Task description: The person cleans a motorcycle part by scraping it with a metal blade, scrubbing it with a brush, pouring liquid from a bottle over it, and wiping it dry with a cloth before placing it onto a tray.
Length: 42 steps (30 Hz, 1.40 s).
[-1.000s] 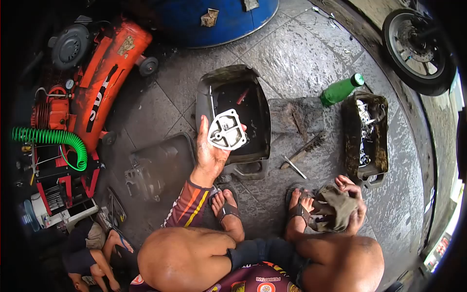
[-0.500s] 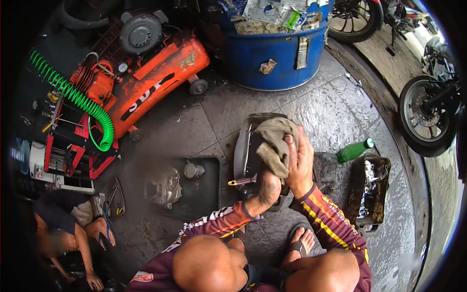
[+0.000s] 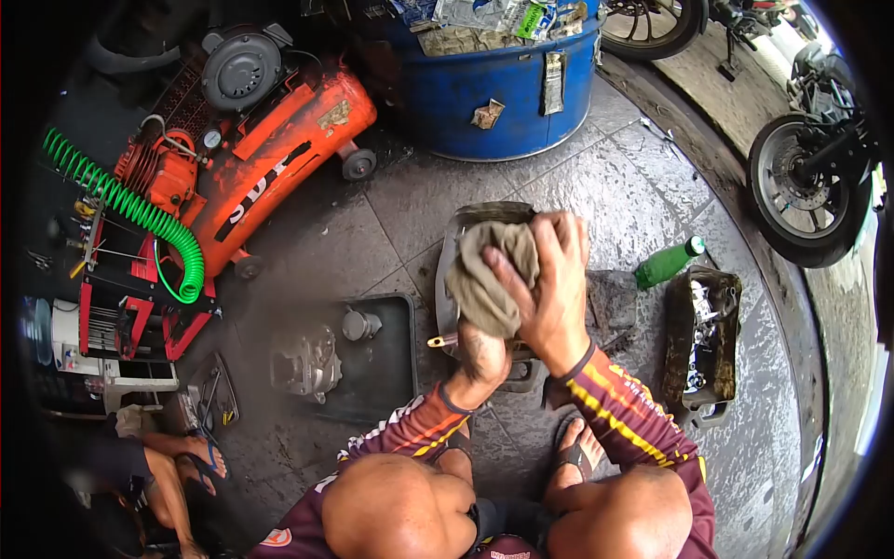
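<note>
Above an open black container, a crumpled grey-brown rag is between my two hands. My right hand presses on the rag from the right, thumb across it and fingers bent. Beneath the rag is my left hand, its palm and wrist showing but its fingers covered. The metal plate seen earlier is hidden. Left of my hands, a black tray carries a cylindrical metal part and a larger metal casing.
A green bottle and a box of metal parts lie to the right. A blue drum and a red compressor stand ahead. Another person crouches at the lower left.
My right hand has brought the rag over from the lower right to my left hand, covering the metal plate. Since then both hands have shifted slightly, and the head view has tilted up.
</note>
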### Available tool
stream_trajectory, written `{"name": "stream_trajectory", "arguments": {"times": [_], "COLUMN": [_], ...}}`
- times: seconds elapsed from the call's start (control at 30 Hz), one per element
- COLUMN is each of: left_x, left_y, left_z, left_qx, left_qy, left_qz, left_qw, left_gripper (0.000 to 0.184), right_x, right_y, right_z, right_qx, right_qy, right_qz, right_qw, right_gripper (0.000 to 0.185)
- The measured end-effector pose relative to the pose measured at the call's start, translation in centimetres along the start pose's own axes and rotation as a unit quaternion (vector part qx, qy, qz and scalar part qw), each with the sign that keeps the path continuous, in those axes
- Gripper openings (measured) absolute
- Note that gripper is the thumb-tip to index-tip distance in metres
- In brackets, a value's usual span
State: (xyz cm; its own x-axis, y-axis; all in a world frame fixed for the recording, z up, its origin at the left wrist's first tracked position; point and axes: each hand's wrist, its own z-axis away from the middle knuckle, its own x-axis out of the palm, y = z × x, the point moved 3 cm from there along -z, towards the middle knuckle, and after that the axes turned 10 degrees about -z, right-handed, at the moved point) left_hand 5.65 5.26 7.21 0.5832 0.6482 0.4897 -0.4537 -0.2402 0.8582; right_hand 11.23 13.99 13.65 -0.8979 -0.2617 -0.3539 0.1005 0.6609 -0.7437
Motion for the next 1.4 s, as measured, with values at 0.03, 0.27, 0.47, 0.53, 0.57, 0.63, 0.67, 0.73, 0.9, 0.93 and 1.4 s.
{"name": "stream_trajectory", "arguments": {"times": [0.03,0.27,0.47,0.53,0.57,0.63,0.67,0.73,0.9,0.93,1.4], "left_x": [0.4,-0.2,1.2,0.9,0.8,-0.5,-0.7,-2.4,-0.9,0.6,-0.6], "left_y": [0.7,0.7,4.5,4.1,3.7,2.9,2.9,0.0,1.3,2.5,0.7], "left_z": [-0.1,0.5,-0.7,-1.1,-0.8,0.0,0.5,1.0,1.0,2.0,0.8], "left_qx": [0.04,0.042,0.011,-0.009,-0.023,0.141,0.238,0.213,0.024,0.079,0.09], "left_qy": [-0.062,-0.048,-0.222,-0.132,-0.029,-0.127,-0.138,-0.116,-0.098,-0.183,-0.082], "left_qz": [-0.005,-0.054,0.133,0.058,0.023,-0.305,-0.427,-0.282,-0.071,-0.08,-0.071], "left_qw": [0.997,0.997,0.966,0.99,0.999,0.933,0.862,0.928,0.992,0.977,0.99], "left_gripper": [0.053,0.056,0.051,0.051,0.05,0.052,0.06,0.062,0.053,0.059,0.061], "right_x": [0.0,-0.9,-4.9,-6.1,-4.8,-1.3,-0.6,-0.1,-1.0,-1.6,-0.2], "right_y": [0.1,2.3,2.1,-1.1,-0.9,-4.3,-3.5,-2.3,1.1,3.5,-0.6], "right_z": [-0.4,0.1,0.1,-0.6,0.1,0.7,0.6,-0.1,-1.4,-2.1,-2.2], "right_qx": [-0.003,-0.008,0.155,0.078,0.055,-0.074,-0.068,-0.006,0.123,0.103,0.05], "right_qy": [0.002,0.071,0.139,0.19,0.065,-0.07,-0.049,-0.045,0.016,0.036,0.067], "right_qz": [0.009,0.049,-0.185,-0.192,-0.185,-0.038,-0.061,-0.127,-0.088,-0.057,-0.213], "right_qw": [1.0,0.996,0.96,0.96,0.979,0.994,0.995,0.991,0.988,0.992,0.974], "right_gripper": [0.034,0.027,0.019,0.023,0.031,0.031,0.029,0.027,0.028,0.029,0.031]}}
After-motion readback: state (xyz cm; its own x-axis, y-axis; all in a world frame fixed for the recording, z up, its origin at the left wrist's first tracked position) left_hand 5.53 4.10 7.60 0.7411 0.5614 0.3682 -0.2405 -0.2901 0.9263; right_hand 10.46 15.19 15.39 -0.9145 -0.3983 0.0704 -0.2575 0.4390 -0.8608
